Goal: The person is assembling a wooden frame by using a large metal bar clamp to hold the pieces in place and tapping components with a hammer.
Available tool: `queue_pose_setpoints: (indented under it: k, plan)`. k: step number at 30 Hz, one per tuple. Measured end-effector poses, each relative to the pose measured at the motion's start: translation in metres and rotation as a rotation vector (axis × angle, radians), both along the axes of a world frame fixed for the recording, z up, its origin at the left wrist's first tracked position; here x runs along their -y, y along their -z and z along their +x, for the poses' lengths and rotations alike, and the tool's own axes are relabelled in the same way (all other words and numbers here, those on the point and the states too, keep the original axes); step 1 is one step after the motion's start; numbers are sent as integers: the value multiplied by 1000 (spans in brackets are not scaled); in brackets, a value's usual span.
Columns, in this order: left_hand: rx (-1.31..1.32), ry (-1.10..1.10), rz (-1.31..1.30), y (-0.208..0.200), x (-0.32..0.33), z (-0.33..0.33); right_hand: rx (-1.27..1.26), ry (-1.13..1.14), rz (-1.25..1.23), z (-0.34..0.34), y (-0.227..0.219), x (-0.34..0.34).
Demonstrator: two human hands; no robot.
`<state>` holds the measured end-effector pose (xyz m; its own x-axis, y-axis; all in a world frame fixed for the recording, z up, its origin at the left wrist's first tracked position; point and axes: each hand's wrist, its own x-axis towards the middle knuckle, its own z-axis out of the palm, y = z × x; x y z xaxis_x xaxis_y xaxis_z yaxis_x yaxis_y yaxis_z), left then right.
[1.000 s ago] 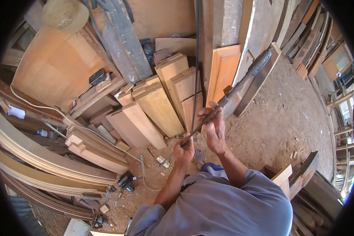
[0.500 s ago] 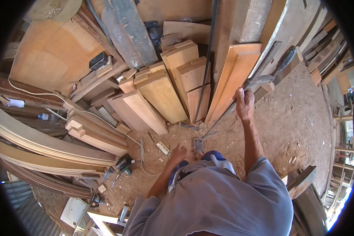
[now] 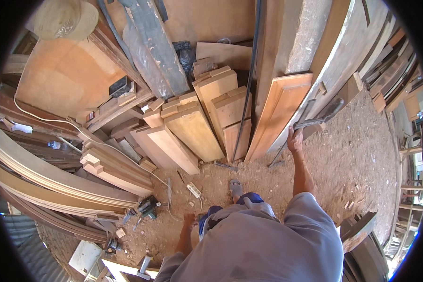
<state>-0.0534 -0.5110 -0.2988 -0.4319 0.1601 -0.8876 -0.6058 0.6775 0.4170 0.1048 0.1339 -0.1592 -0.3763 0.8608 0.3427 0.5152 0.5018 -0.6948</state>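
Note:
My right hand (image 3: 294, 139) grips a dark metal bar clamp (image 3: 309, 123) near its sliding arm. The clamp's handle points up and to the right, and its lower end comes down near the ground. Just left of it, an orange-brown wooden panel (image 3: 278, 120) leans upright against taller boards. My left hand (image 3: 189, 220) hangs low beside my left knee, its fingers curled, with nothing visible in it. A second dark metal bar (image 3: 226, 166) lies on the ground at the foot of the leaning planks.
Several cut planks (image 3: 192, 129) lean in a row ahead. On the ground are a white power strip (image 3: 193, 190) with its cord and a green power tool (image 3: 148, 207). Curved boards (image 3: 56, 167) are stacked at left. More timber (image 3: 359, 230) stands at lower right.
My right hand has carried the clamp rightward, so its lower end has swung away from my feet. My left hand has dropped back toward my body. The view has shifted slightly.

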Motion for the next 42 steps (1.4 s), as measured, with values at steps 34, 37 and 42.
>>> queue_pose_setpoints:
  k: [34,37,42]
  plan:
    - [-119,-192,104,49,-39,23,97,-227,-408,-88,-87,145]
    - [-187,-300,96,31,-48,32,-360,-350,-762,-127,-86,162]
    - [-207,-338,73,17,0,51,-955,-429,-1339,-198,-81,197]
